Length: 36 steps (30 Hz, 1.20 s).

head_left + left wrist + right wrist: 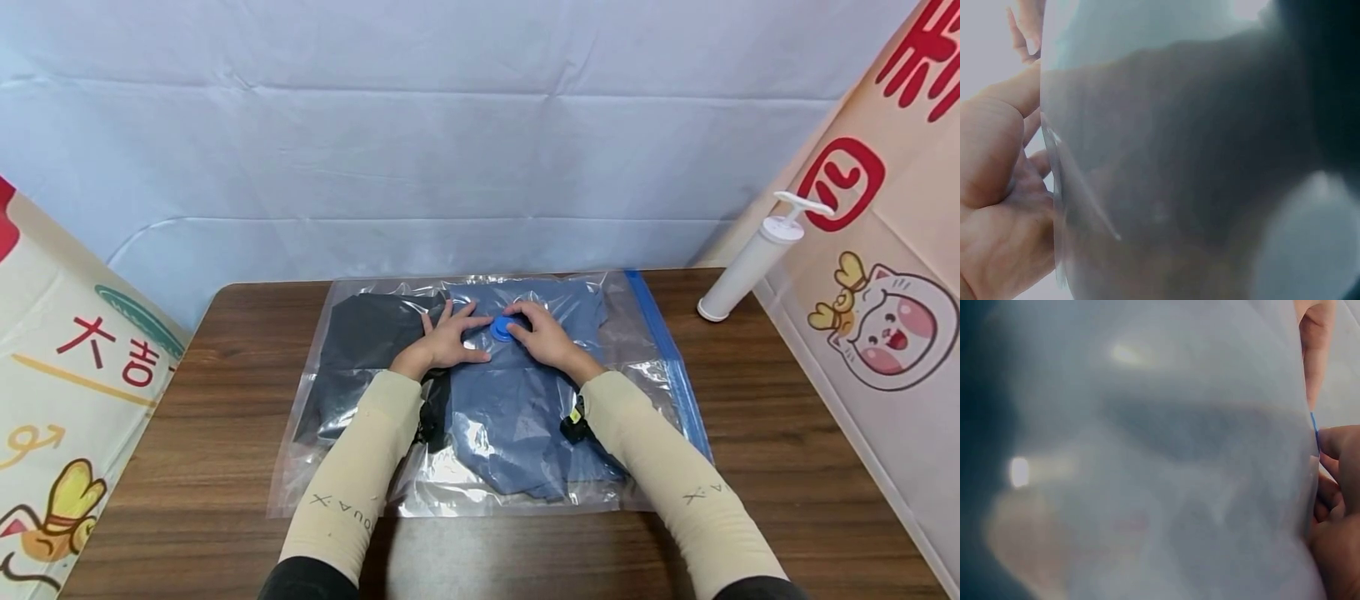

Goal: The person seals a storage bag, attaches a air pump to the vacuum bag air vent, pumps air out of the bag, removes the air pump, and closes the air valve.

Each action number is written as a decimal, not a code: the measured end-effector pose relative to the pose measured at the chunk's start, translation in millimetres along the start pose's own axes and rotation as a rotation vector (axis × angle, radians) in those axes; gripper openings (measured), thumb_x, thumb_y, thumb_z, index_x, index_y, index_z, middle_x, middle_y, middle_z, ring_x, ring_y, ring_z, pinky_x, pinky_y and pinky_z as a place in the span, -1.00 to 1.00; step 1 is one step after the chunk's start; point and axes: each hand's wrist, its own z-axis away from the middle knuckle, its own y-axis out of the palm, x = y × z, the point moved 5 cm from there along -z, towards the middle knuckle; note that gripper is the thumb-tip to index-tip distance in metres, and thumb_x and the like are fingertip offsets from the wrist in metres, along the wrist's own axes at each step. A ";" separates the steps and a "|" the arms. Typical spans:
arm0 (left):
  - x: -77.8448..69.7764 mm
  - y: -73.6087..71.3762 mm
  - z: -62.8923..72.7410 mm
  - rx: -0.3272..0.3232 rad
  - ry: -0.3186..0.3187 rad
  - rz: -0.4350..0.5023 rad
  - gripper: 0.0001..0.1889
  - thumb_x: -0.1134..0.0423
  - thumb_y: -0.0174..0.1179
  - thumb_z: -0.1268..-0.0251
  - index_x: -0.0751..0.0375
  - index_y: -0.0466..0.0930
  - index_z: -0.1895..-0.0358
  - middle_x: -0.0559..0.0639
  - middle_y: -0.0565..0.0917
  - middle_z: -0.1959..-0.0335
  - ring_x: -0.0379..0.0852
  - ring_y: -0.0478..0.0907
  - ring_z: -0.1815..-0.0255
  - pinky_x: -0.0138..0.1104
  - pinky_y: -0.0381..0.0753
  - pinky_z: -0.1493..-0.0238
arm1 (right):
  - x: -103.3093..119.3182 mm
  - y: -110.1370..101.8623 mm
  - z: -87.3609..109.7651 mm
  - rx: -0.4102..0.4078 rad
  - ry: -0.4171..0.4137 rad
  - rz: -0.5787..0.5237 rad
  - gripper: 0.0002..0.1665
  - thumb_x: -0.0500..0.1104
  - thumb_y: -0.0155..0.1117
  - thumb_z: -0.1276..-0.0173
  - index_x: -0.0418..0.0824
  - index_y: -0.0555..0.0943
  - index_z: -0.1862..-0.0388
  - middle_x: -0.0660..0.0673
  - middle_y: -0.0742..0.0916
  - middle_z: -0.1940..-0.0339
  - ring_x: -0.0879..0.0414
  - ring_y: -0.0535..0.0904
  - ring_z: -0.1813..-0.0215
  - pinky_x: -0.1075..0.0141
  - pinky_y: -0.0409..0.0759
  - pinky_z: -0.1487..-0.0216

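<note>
A clear vacuum storage bag (633,333) lies flat on the table, with folded dark clothing (371,333) on its left and blue clothing (510,433) in its middle. Near the top centre of the bag sits a round blue valve cap (502,328). My right hand (551,340) pinches this cap between thumb and forefinger. Fingers spread, my left hand (446,340) rests on the bag just left of the cap, thumb and forefinger close to its edge. Blurred plastic fills most of both wrist views; the blue cap's edge shows beside the right hand (1341,506).
Along the bag's right side runs a blue zip strip (667,358). A white hand pump (750,268) stands at the table's back right corner, its T-handle up. Behind the wooden table (202,467) hangs a pale cloth (420,150), with printed banners at both sides.
</note>
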 end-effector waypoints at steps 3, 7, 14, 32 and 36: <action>0.5 0.1 0.3 -0.001 -0.001 0.005 -0.23 -0.09 0.36 -0.34 -0.15 0.28 -0.58 -0.02 -0.12 -0.69 0.17 -0.54 -0.65 0.32 -0.70 -0.41 | 2.0 -0.3 0.7 -0.002 -0.014 -0.012 -0.70 -0.31 0.12 -0.58 -0.36 0.59 -0.19 -0.35 0.58 -0.29 -0.25 0.39 -0.42 -0.11 0.27 -0.46; 1.1 0.2 0.7 0.001 -0.004 0.006 -0.23 -0.10 0.35 -0.35 -0.16 0.27 -0.58 -0.02 -0.13 -0.69 0.18 -0.55 -0.65 0.32 -0.70 -0.41 | 2.4 0.5 0.6 0.011 -0.005 -0.010 -0.62 -0.27 0.09 -0.61 -0.33 0.56 -0.31 -0.33 0.54 -0.37 -0.24 0.33 -0.47 -0.12 0.22 -0.50; 1.7 0.2 1.0 0.004 -0.007 0.016 -0.24 -0.09 0.35 -0.36 -0.16 0.27 -0.58 -0.02 -0.14 -0.70 0.19 -0.57 -0.64 0.32 -0.71 -0.41 | -0.1 2.5 -0.2 0.010 0.010 0.004 -0.66 -0.22 0.16 -0.59 -0.34 0.51 -0.23 -0.32 0.57 -0.29 -0.22 0.38 -0.42 -0.08 0.27 -0.46; 0.3 -0.6 0.3 -0.001 -0.004 0.000 -0.23 -0.10 0.34 -0.36 -0.15 0.27 -0.58 -0.03 -0.13 -0.70 0.18 -0.55 -0.65 0.32 -0.70 -0.41 | 1.5 1.5 0.1 0.003 -0.034 0.023 -0.69 -0.26 0.19 -0.56 -0.33 0.58 -0.21 -0.31 0.58 -0.27 -0.23 0.38 -0.41 -0.12 0.25 -0.46; 1.0 0.4 0.7 0.005 -0.009 -0.007 -0.23 -0.11 0.33 -0.36 -0.16 0.25 -0.59 -0.04 -0.14 -0.70 0.16 -0.54 -0.65 0.32 -0.69 -0.42 | 0.5 2.5 0.1 0.014 -0.018 0.024 -0.55 -0.22 0.18 -0.58 -0.31 0.51 -0.37 -0.30 0.55 -0.35 -0.22 0.34 -0.46 -0.11 0.22 -0.49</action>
